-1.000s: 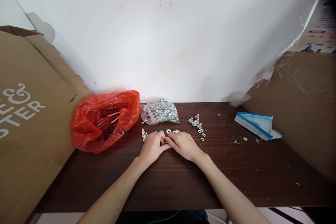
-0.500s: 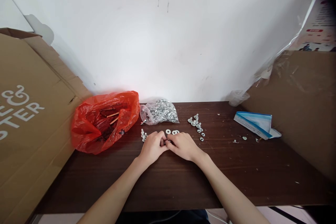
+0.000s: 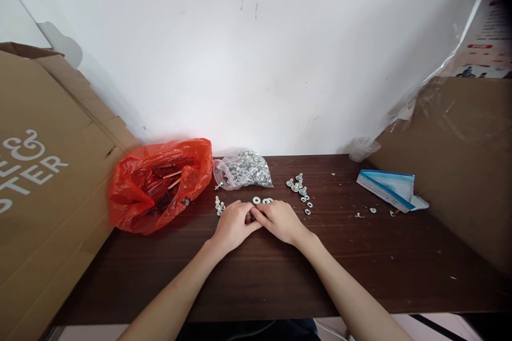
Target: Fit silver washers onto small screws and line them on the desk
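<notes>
My left hand [image 3: 236,225] and my right hand [image 3: 278,221] meet over the middle of the table, fingers curled and thumbs touching. Whatever sits between the fingertips is hidden by them. Just beyond the fingers lie several flat washers [image 3: 256,200]. Close to the left hand is a small cluster of bolts [image 3: 219,206]. Past the right hand, several bolts [image 3: 296,185] lie in a heap, with loose hex nuts [image 3: 308,211] beside them.
A red plastic bag [image 3: 132,186] holding thin rods stands at the left. Behind my hands rests a clear bag of metal hardware [image 3: 250,169]. At the right is a blue-and-white packet [image 3: 386,187]. Cardboard boxes [image 3: 44,181] flank the dark table [image 3: 256,287].
My right thumb has shifted forward over the left fingertips, and the two hands are pressed closer together. The things on the table stay where they were.
</notes>
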Motion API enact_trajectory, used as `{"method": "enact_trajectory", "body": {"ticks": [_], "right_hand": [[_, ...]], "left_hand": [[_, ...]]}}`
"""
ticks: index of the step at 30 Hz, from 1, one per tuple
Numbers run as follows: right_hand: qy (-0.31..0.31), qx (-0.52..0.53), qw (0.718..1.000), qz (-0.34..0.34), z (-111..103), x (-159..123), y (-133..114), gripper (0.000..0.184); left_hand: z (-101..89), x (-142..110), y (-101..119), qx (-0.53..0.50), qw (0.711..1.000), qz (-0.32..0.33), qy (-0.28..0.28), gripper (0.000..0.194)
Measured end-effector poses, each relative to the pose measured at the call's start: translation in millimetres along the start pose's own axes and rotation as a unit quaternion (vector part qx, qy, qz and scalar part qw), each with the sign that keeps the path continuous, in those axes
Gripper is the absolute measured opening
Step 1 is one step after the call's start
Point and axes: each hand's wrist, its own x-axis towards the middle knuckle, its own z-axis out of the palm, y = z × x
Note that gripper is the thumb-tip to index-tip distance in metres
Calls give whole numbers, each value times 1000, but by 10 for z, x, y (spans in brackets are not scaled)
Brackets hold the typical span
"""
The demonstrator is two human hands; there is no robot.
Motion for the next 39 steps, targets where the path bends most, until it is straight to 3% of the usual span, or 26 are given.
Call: {"method": "enact_trajectory", "body": {"ticks": [6, 16, 28, 39], "right_hand": [[19, 17, 999, 30, 5, 3, 20, 44], [38, 46, 998, 27, 32, 6, 30, 45], [41, 50, 998, -7, 20, -9, 12, 37], [59, 69, 996, -16, 50, -12, -4, 37]], "left_hand": [[14, 7, -12, -62, 998, -13, 12, 8], [43, 14, -35, -139, 989, -11, 49, 18], [42, -27, -42, -135, 990, -28, 37, 14], [-5, -65, -3, -36, 998, -25, 40, 22]]}}
